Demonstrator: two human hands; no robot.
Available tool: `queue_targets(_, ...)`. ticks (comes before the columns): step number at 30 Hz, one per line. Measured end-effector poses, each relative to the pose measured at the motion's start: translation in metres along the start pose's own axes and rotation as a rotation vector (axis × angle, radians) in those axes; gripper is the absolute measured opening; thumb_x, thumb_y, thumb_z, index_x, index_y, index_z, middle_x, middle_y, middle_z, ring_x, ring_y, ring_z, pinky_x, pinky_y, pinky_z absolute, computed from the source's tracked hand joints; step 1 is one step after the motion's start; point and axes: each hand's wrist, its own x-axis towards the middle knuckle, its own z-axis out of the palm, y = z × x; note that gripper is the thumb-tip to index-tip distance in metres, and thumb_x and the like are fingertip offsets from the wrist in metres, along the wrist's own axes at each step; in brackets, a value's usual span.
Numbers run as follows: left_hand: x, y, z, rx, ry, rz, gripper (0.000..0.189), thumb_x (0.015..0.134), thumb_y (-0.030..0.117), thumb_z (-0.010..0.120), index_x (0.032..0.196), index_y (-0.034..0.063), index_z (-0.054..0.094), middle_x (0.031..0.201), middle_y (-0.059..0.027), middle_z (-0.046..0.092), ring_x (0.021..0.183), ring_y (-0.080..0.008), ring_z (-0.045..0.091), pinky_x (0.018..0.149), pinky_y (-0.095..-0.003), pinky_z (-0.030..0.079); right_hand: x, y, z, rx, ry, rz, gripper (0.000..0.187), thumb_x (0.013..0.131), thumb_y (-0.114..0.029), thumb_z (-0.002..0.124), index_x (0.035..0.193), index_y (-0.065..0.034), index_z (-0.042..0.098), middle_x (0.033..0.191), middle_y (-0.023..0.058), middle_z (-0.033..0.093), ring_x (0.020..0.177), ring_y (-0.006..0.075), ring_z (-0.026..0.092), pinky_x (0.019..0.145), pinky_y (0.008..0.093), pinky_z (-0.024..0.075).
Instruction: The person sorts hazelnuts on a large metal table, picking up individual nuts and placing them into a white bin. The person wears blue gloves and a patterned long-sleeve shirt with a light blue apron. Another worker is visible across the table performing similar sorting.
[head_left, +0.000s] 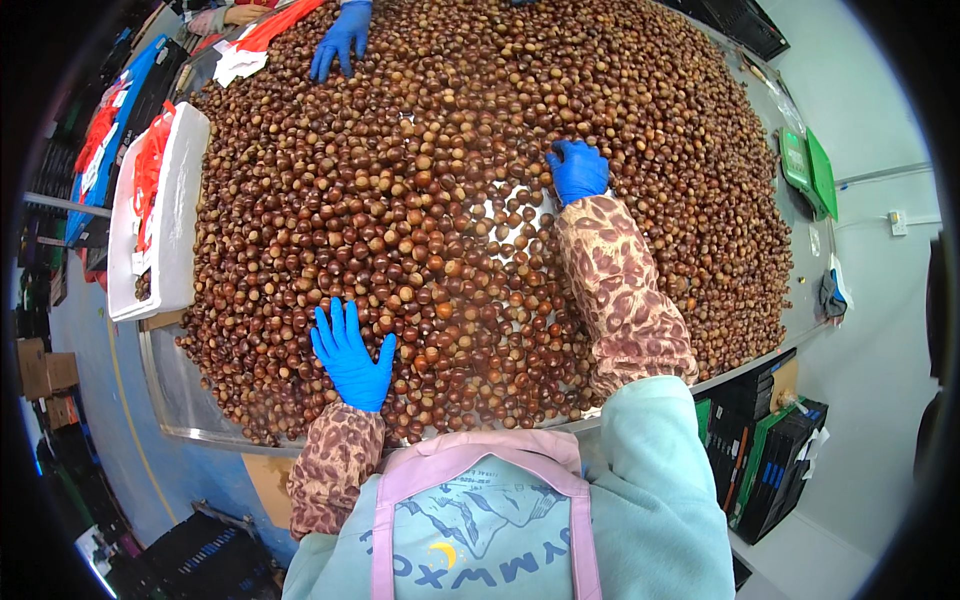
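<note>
Brown chestnuts (375, 187) lie heaped over a metal table (176, 397). My left hand (354, 356), in a blue glove, rests palm down on the near left part of the heap, fingers spread, holding nothing visible. Farther off and to the right, my right hand (580, 169), also gloved in blue, lies on the chestnuts with its fingers curled down. What is under its fingers is hidden. Beside it, toward the middle, the layer thins and the white table surface (504, 221) shows between scattered chestnuts. Patterned sleeve covers are on both my forearms.
A co-worker's blue-gloved hand (343, 41) touches the heap's far left. At the left edge stands a white foam box (169, 255) with red net bags (154, 161). A green scale (806, 169) stands at the right. Black crates (784, 465) are stacked below the table at right.
</note>
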Motion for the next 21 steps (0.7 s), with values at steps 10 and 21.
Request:
queue_targets(10,-0.001,-0.001,-0.002,-0.016,-0.033,-0.018,0.083,0.088,0.048,0.062,0.151,0.0067,0.027,0.158,-0.0129,0.021,0.147,-0.0372,0.011,0.117,-0.0556,0.009,0.044,-0.01,0.009,-0.191,-0.615,0.173,0.036,0.085,-0.042,0.066,0.105,-0.013,0.073,0.107,0.0128,0.07,0.097,0.0323,0.068,0.083,0.0461,0.054)
queue_targets(21,-0.01,0.026,-0.041,-1.025,-0.072,-0.249,0.036,0.097,0.019,0.057,0.131,0.0054,0.055,0.117,-0.0092,0.062,0.087,-0.015,0.06,0.075,-0.0283,0.049,-0.065,-0.083,-0.109,0.504,-0.494,0.022,0.033,0.088,-0.038,0.069,0.092,-0.0058,0.072,0.086,0.008,0.072,0.066,0.0176,0.068,0.062,0.0356,0.0568)
